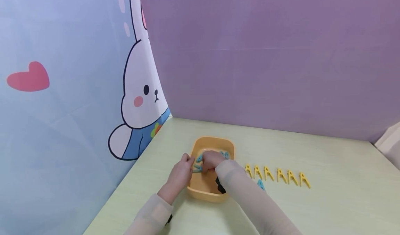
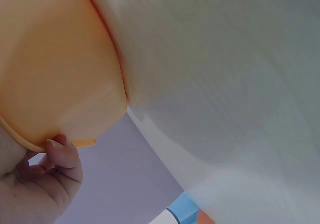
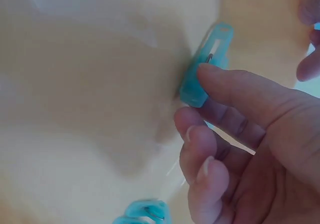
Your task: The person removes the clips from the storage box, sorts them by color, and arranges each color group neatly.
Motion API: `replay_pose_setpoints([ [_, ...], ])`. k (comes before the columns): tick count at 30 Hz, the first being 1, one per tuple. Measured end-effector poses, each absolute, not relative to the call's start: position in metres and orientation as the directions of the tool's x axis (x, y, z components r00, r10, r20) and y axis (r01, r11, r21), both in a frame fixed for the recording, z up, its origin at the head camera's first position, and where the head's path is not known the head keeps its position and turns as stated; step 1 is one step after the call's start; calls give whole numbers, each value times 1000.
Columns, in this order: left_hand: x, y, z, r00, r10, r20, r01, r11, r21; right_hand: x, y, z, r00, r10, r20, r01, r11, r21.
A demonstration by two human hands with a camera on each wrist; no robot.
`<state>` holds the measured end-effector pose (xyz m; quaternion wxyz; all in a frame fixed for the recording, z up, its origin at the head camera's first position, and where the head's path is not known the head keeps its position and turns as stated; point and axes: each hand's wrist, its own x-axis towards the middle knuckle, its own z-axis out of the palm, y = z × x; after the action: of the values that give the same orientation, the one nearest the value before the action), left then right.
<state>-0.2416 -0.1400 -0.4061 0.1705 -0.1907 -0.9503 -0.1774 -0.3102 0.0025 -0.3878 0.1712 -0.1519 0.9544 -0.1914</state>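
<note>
A yellow-orange plastic basin (image 1: 207,195) stands on the table with several blue clothespins inside. My left hand (image 1: 182,171) grips its left rim; in the left wrist view, thumb and fingers pinch the rim edge (image 2: 84,143). Reaching down into the basin, my right hand (image 1: 211,159) works near the left wall. The right wrist view shows the thumb and forefinger pinching a blue clothespin (image 3: 196,86) with a metal spring. Another blue clothespin (image 3: 146,211) lies on the basin floor below those fingers. More blue clothespins (image 1: 226,155) rest at the basin's right side.
To the right of the basin, several yellow clothespins (image 1: 267,173) stretch across the table in a row. One blue clothespin (image 1: 260,184) lies in front of that row, partly behind the right sleeve. A purple wall (image 1: 265,61) and a rabbit-printed panel (image 1: 78,130) bound the table.
</note>
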Motion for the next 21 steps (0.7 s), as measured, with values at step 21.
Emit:
replay_pose_setpoints([
  [21,-243,-141,-409,-848,314,427,442,864,241,-310,13,-361,-911,-345,-225,-215,864,-456],
])
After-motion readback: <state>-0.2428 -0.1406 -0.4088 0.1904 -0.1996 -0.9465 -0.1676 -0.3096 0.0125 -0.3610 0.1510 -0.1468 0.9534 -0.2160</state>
